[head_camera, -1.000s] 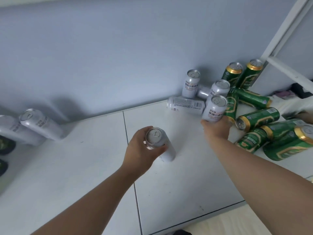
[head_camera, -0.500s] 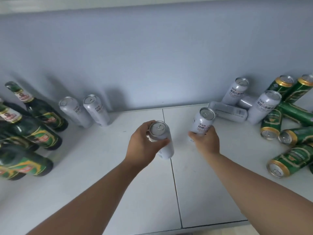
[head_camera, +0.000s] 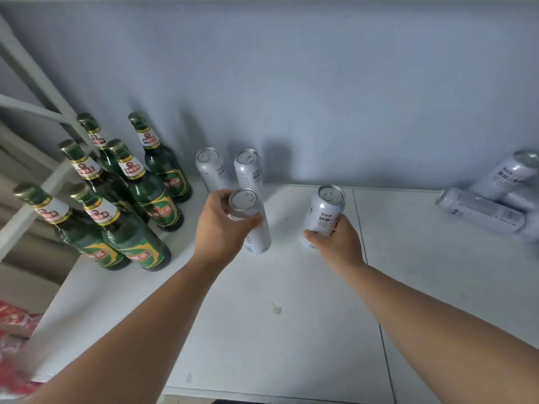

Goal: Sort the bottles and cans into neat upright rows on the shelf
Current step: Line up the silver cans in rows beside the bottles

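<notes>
My left hand (head_camera: 223,228) is closed around an upright white can (head_camera: 258,237), just in front of two white cans (head_camera: 211,169) (head_camera: 249,169) that stand side by side against the back wall. My right hand (head_camera: 335,243) grips a second white can (head_camera: 325,212) from below, upright, to the right of the first. Several green glass bottles (head_camera: 145,196) stand upright in rows at the left of the white shelf (head_camera: 291,330). At the far right more white cans (head_camera: 481,211) lie on their sides, with one (head_camera: 507,173) leaning upright behind them.
A white shelf frame post (head_camera: 38,77) rises at the far left. Red packaging (head_camera: 14,345) lies below the shelf's left edge. A seam (head_camera: 370,272) splits the shelf into panels. A small stain (head_camera: 276,309) marks the middle.
The view has swung left, bringing the bottles into full view. Both hands have carried their cans leftward; the left can now sits right in front of the two standing cans.
</notes>
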